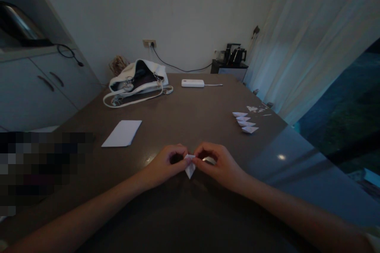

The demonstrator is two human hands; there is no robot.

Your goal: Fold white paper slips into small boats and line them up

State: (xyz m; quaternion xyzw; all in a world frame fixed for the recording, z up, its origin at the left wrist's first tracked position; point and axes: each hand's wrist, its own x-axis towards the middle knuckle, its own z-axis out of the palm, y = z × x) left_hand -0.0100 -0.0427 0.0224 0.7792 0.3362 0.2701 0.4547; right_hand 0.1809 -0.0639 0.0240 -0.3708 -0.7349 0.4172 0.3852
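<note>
And here it is, a small folded white paper (pixel 190 169), held between both hands at the near middle of the table, its lower end narrowing to a sharp point aimed back at the person. Crisp stuff, this: matte, flat-faced, a kite-like shape with its upper part partly covered by fingertips. The left hand (pixel 168 165) pinches one upper side, thumb and fingers curled close; the right hand (pixel 224 166) pinches the other, its fingers arched in a rounded loop. Off to the right, four folded paper pieces (pixel 248 129) sit in a tight row, pale, angular and pointed, with torn-looking paper scraps (pixel 252 108) scattered just beyond. Over on the left lies a neat stack of paper (pixel 122 133), smooth and straight-edged. All of it rests on a dark, smooth tabletop (pixel 192 122) with a soft sheen, and a slouching white bag (pixel 160 72) gapes open farther back, metal fittings glinting.
</note>
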